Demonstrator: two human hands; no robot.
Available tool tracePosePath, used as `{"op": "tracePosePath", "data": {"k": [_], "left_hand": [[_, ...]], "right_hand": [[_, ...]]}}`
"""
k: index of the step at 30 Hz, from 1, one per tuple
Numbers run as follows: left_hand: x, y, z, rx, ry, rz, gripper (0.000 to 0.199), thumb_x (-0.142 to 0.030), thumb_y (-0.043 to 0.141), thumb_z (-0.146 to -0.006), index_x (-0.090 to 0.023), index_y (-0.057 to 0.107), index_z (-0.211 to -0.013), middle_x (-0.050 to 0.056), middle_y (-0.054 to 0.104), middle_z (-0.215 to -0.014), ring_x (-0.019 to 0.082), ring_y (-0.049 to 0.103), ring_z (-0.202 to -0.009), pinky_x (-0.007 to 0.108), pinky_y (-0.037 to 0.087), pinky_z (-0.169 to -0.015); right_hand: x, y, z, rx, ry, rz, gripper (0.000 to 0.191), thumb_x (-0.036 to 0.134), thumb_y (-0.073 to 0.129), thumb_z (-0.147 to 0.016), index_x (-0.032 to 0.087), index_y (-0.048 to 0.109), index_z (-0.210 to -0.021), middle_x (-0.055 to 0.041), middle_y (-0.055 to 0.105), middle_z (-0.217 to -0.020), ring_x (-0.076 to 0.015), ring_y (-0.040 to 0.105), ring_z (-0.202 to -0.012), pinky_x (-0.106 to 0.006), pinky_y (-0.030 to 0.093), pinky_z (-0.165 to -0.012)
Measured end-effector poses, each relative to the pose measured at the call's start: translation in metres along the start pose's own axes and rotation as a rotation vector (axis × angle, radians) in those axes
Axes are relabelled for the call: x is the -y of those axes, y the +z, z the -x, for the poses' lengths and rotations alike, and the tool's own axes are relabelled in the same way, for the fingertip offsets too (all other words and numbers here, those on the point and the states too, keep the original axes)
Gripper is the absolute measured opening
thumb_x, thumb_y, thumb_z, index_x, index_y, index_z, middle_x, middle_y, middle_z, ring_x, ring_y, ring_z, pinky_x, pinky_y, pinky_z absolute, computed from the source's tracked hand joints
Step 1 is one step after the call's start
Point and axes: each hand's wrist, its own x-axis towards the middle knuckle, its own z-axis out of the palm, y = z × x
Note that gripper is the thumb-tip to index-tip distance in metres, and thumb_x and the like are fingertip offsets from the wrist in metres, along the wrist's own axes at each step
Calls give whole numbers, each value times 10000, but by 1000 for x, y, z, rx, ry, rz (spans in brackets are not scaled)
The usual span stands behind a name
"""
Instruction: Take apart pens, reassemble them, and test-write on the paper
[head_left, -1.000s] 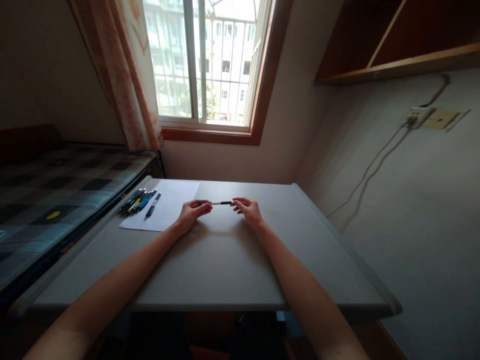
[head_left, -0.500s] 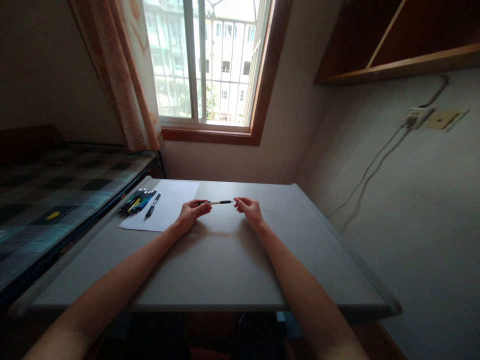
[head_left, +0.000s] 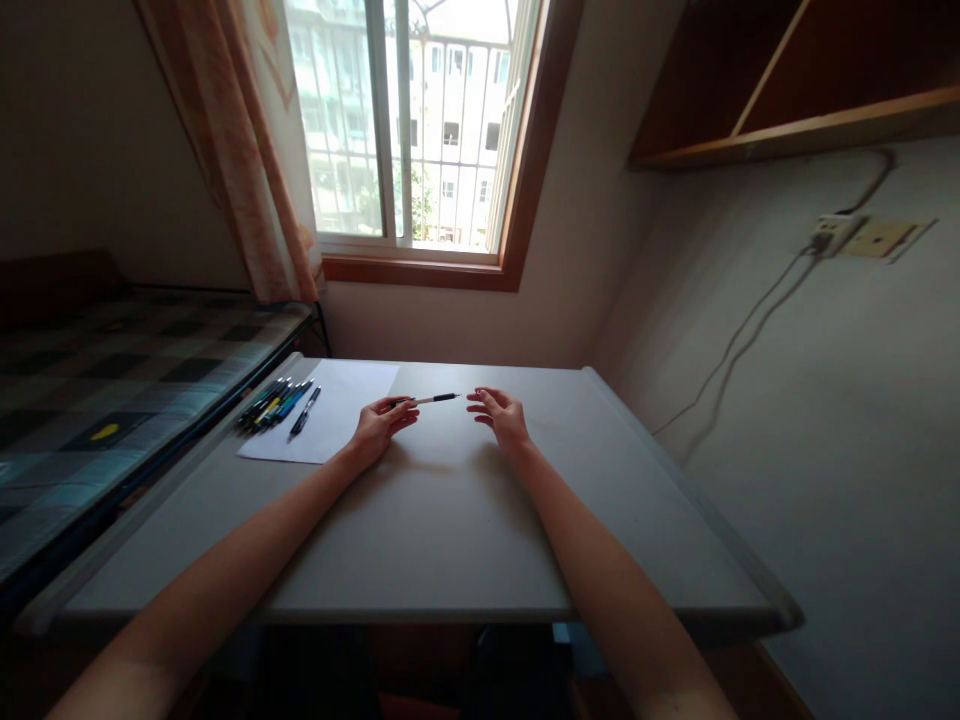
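Pen held in my left hand, above the table.
Left to right, I observe: pen bunch overlapping the paper; single pen on it; left hand gripping the held pen, point rightward; right hand just beyond the point, fingers curled and parted. Whether its fingertips pinch something small, I cannot tell.

right hand has left the pen; lower fingers spread wider.
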Motion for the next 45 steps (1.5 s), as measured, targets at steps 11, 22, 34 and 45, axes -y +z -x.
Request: {"op": "tracePosePath", "data": {"k": [11, 22, 34, 45], "left_hand": [[1, -1, -2, 1, -6, 15, 362, -227, 789, -572, -96, 647, -878, 79, 684, -820, 168, 666, -713, 327, 546, -769], [1, -2, -2, -8, -6, 12, 358, -233, 786, -578, -98, 649, -881, 77, 684, -826, 164, 665, -723, 321, 547, -763], [0, 0, -1, -3, -12, 29, 340, -223, 779, -593, -98, 648, -882, 85, 687, -830, 168, 667, -722, 307, 551, -737], [0, 0, -3, -7, -27, 62, 347, -222, 786, -582, -91, 644, -870, 85, 688, -802, 177, 667, -698, 307, 552, -698]], "right_hand": [[1, -5, -1, -62, 120, -115, 325, 494, 606, -713, 203, 568, -854, -80, 695, -930, -183, 663, -765, -243, 465, -563], [7, -3, 1, -127, 117, -111, 383, 444, 721, -563, 218, 552, -821, -22, 681, -765, -132, 612, -636, -221, 417, -533], [7, -3, 1, -123, 135, -139, 286, 371, 691, -601, 203, 639, -826, -26, 669, -779, -105, 579, -616, -212, 410, -537], [5, -5, 0, -139, 144, -150, 359, 481, 721, -567, 178, 619, -729, -11, 638, -681, -93, 562, -576, -195, 402, -508]]}}
